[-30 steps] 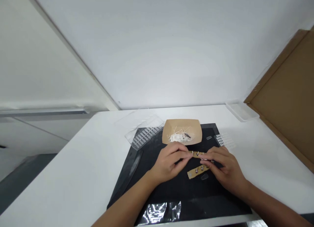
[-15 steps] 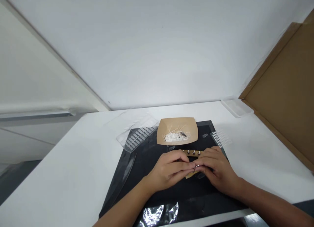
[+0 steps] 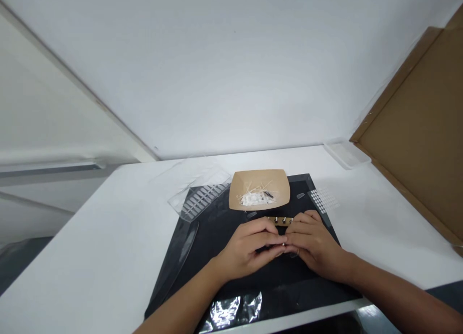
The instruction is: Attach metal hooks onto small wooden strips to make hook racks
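Observation:
My left hand [image 3: 253, 247] and my right hand [image 3: 314, 245] meet fingertip to fingertip over the black mat [image 3: 217, 242]. Both are closed in a pinch around a small shiny piece [image 3: 284, 245], mostly hidden by the fingers, so its kind does not show. Just behind the fingers lies a tan strip [image 3: 279, 221] with several short metal posts standing on it; its right end is covered by my right hand. Farther back sits a brown paper tray [image 3: 240, 179] holding white bits, thin sticks and a dark small item.
A sheet of clear nail tips [image 3: 203, 202] lies at the mat's back left. Loose clear tips [image 3: 300, 195] rest near the tray. A sheet of white tabs [image 3: 320, 201] overlaps the right edge. Beyond stand a clear plastic container [image 3: 347, 154] and a cardboard panel [image 3: 415, 107].
A yellowish piece visible below my fingertips earlier is now out of sight. My fingers have shifted slightly around the small shiny piece. The whole view has moved a little.

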`<state>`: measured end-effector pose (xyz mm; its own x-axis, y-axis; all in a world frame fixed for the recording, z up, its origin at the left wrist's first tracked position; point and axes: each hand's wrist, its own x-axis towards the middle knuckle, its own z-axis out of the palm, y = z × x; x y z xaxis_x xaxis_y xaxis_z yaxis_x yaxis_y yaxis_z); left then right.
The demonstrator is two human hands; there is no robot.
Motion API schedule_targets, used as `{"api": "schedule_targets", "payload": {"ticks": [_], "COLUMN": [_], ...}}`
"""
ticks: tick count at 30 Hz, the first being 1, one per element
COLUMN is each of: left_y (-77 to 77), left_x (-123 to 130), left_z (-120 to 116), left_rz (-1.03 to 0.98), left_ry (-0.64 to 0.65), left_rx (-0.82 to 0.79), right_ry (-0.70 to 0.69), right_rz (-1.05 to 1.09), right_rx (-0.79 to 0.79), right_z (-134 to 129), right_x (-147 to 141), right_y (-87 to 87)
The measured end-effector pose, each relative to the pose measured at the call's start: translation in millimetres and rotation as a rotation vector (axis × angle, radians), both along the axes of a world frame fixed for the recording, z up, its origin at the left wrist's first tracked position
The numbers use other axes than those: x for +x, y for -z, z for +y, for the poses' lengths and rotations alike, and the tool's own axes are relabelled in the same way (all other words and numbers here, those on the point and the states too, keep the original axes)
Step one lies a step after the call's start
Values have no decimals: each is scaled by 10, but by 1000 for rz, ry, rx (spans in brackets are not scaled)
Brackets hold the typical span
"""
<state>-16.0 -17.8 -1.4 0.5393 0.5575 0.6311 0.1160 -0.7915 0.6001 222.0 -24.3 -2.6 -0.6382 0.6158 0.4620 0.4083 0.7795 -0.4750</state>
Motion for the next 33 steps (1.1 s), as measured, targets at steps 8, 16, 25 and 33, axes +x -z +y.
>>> {"api": "schedule_targets", "payload": {"ticks": [8, 16, 25, 33], "left_y": [2, 1, -35, 19], "left_x": [-43, -175, -181, -186], "left_z": [32, 141, 158, 150], "left_rz": [22, 169, 319, 343], "left_ry": [65, 111, 158, 149], "left_rx": [-38, -89, -164, -171], "right_ry": [-13, 11, -45, -65], "right_rz": [-66, -124, -185, -171], "right_rx": [-3, 18, -14, -1], "right_z": [25, 140, 100, 58], "right_x": [58, 262, 219, 169], "right_y": [-82, -173, -147, -124]}}
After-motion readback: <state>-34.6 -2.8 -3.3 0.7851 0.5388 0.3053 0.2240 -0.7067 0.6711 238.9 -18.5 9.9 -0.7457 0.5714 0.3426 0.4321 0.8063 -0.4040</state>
